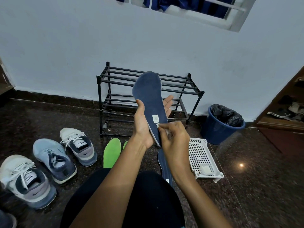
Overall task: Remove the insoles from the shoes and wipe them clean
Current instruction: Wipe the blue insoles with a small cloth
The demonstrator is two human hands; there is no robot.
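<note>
Fingers and thumb of the left hand [143, 127] are grasping the navy insole [150, 97], holding it upright in front of the black shoe rack [115, 76]. The right hand [176, 137] is pinching a small white wipe [168, 132] and pressing it against the insole's heel end. A green insole [111, 153] and a second navy insole [163, 163] are lying on the floor before the rack. Sneakers [79, 145] are sitting to the rack's left, a white basket [199, 155] to its right.

Pale wall [65, 46], dark speckled floor [263, 186]
</note>
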